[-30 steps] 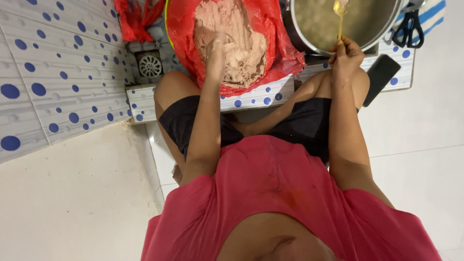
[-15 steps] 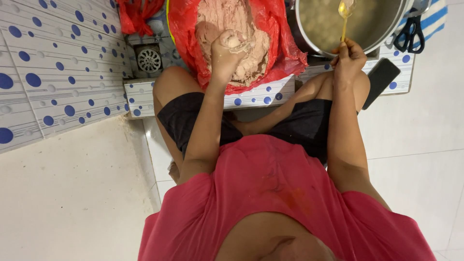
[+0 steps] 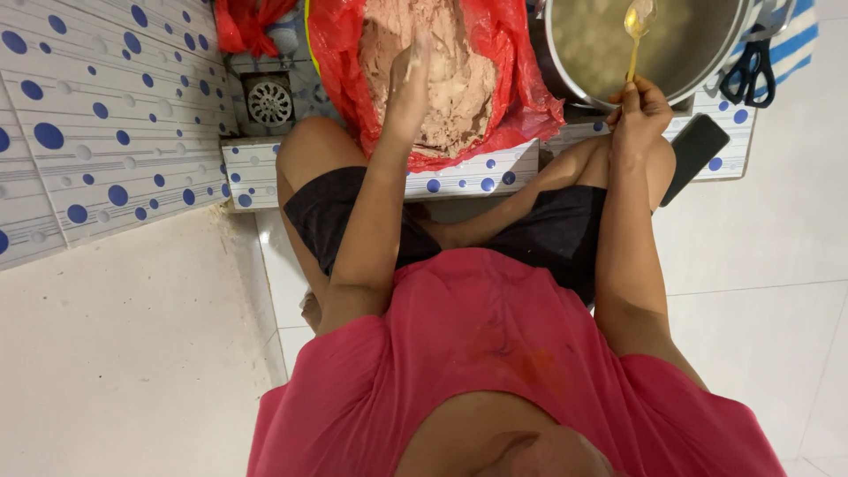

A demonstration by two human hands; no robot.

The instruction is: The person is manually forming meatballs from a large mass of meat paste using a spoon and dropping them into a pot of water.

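Hands at the paste and the pot
My left hand (image 3: 408, 84) presses open into pinkish paste (image 3: 446, 79) in the red bag (image 3: 517, 97); my right hand (image 3: 638, 110) grips a yellow spoon (image 3: 634, 35) over the steel pot (image 3: 658, 40)

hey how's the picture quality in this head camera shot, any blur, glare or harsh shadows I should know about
Head view: lighting is soft and even, with no harsh shadows on the white floor. The left hand, in the pale mass inside the red bag, is slightly motion-blurred. The right hand holding the spoon over the metal pot is sharper. The spoon bowl shows a small glint; the pot's contents look soft.
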